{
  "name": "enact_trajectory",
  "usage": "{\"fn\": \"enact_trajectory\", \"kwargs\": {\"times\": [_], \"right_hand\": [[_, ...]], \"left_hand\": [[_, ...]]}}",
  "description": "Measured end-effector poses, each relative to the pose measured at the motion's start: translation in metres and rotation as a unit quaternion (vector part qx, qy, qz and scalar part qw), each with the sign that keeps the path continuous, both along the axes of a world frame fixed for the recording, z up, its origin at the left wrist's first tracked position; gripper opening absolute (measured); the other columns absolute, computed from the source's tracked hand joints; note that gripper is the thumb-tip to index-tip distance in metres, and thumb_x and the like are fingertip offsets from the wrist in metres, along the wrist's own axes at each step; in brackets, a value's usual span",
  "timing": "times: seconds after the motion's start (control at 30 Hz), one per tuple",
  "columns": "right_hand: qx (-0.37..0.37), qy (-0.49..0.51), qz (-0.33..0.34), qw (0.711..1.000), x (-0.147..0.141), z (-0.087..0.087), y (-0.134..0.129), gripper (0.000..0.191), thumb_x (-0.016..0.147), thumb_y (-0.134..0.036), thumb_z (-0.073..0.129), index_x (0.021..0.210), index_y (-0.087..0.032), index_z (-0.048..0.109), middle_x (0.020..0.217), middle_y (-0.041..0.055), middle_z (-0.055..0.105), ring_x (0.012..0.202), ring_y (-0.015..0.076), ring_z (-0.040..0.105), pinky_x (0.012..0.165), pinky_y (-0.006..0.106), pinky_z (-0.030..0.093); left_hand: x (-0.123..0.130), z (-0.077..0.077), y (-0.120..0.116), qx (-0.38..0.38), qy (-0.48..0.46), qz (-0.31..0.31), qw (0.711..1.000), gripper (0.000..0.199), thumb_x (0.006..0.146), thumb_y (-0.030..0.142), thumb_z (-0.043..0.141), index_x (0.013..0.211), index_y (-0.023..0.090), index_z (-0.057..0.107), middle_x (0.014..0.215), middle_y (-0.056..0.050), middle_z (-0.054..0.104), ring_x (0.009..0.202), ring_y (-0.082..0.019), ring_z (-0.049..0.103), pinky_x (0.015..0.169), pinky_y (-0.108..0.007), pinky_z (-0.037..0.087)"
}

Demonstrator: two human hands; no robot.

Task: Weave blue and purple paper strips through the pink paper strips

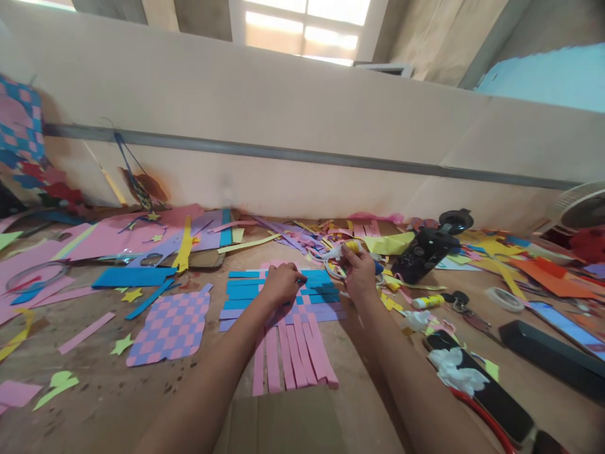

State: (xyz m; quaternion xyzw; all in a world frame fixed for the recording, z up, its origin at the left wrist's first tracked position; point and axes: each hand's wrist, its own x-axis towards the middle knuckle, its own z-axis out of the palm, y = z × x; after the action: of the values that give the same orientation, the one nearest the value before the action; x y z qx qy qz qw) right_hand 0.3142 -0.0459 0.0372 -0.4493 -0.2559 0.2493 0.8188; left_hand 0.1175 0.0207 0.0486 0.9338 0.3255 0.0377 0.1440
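Observation:
Pink paper strips [289, 359] run lengthwise through blue strips [243, 289] and purple strips [331, 311], making a partly woven sheet on the table. Over the middle of this weave, my left hand [282, 284] rests with its fingers curled down and pressed together; what lies between the fingertips is hidden. Just right of the weave, my right hand [360, 271] is closed around a yellow and white glue stick [351, 246], held above the table. A finished pink and purple checkered paper piece [171, 328] lies left of my left forearm.
Brown cardboard [286, 421] lies in front of the weave. On the right are a black container [423, 255] with its lid up, another glue stick [428, 301], a tape roll [505, 299], a phone [567, 325] and a long black case [551, 356]. Paper scraps lie all around.

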Motion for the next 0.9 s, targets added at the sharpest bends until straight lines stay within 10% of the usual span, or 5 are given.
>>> {"fn": "enact_trajectory", "kwargs": {"times": [0.23, 0.53, 0.9], "right_hand": [[-0.013, 0.053, 0.031, 0.998, -0.011, -0.010, 0.005, 0.049, 0.051, -0.049, 0.101, 0.077, -0.022, 0.070, 0.064, -0.0065, 0.068, 0.052, 0.0106, 0.057, 0.049, 0.024, 0.048], [-0.018, 0.111, 0.067, 0.991, -0.008, -0.016, 0.007, 0.047, 0.051, -0.043, 0.102, 0.077, -0.023, 0.068, 0.062, -0.0074, 0.069, 0.049, 0.0101, 0.061, 0.049, 0.022, 0.055], [-0.002, 0.113, 0.070, 0.991, -0.008, -0.009, 0.004, 0.048, 0.049, -0.038, 0.103, 0.076, -0.021, 0.068, 0.061, -0.0081, 0.068, 0.046, 0.0075, 0.057, 0.045, 0.019, 0.051]], "left_hand": [[0.001, 0.002, 0.004, 0.004, -0.003, -0.016, 1.000, 0.038, 0.100, 0.029, 0.054, 0.131, 0.034, 0.076, 0.131, -0.009, 0.072, 0.126, -0.031, 0.062, 0.100, -0.044, 0.043], [-0.029, 0.016, 0.044, -0.031, -0.040, 0.129, 0.990, 0.039, 0.095, 0.026, 0.058, 0.128, 0.024, 0.078, 0.128, -0.008, 0.078, 0.119, -0.027, 0.070, 0.095, -0.034, 0.051], [-0.040, 0.017, 0.020, 0.027, 0.025, 0.047, 0.998, 0.037, 0.098, 0.032, 0.059, 0.128, 0.024, 0.077, 0.131, -0.010, 0.075, 0.124, -0.030, 0.067, 0.100, -0.037, 0.051]]}}
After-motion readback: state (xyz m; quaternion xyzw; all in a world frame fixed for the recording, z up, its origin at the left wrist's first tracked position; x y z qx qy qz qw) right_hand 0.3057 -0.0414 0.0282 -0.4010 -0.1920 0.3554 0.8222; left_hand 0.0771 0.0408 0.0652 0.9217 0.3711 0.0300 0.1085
